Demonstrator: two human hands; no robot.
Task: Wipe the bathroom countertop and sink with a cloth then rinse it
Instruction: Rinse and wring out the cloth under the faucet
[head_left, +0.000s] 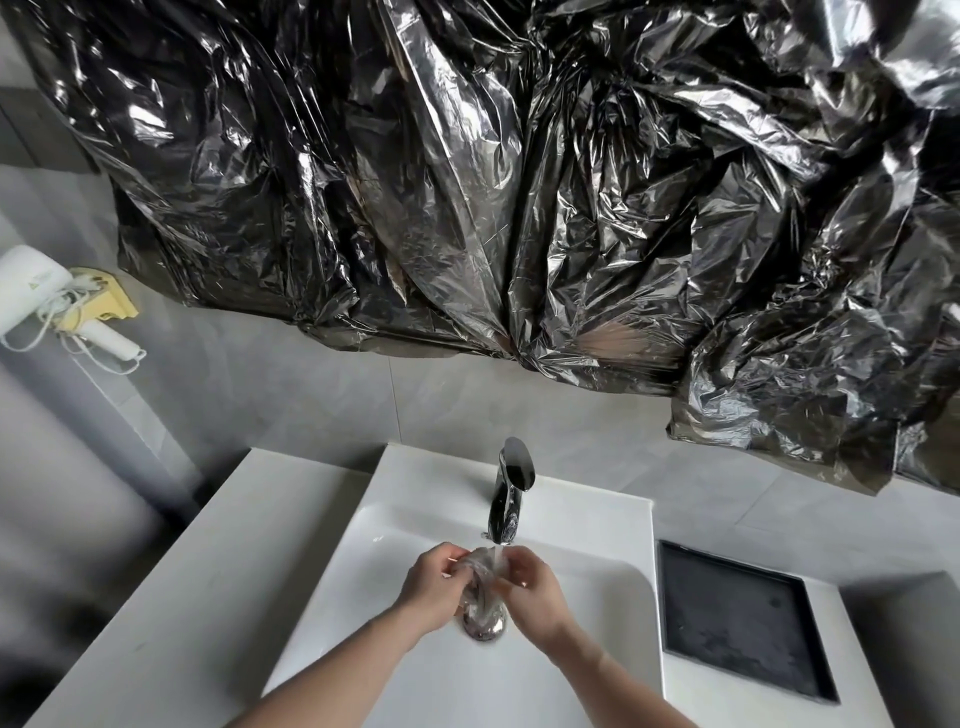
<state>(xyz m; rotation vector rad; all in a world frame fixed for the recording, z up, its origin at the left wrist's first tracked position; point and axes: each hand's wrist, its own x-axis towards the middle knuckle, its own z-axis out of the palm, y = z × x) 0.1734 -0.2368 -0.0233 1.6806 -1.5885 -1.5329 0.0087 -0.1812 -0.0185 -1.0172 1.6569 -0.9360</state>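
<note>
I hold the cloth (480, 569) in both my hands, right under the tap (508, 493), and water runs down onto it. My left hand (434, 584) has a tight grip on the left side of the cloth, and my right hand (530, 587) has a tight grip on the right side. The cloth is all bunched up and wet. It hangs long from the tap end down toward the drain (480, 623), with its bottom end pointing at the drain. I think water could splash off my hands and wet the counter (197, 597) left of the tap again. I think the cloth could also slip out, because it looks wet and slick, and drop onto the drain below the tap. If it sat there, the sink (597, 613) might fill up.
</note>
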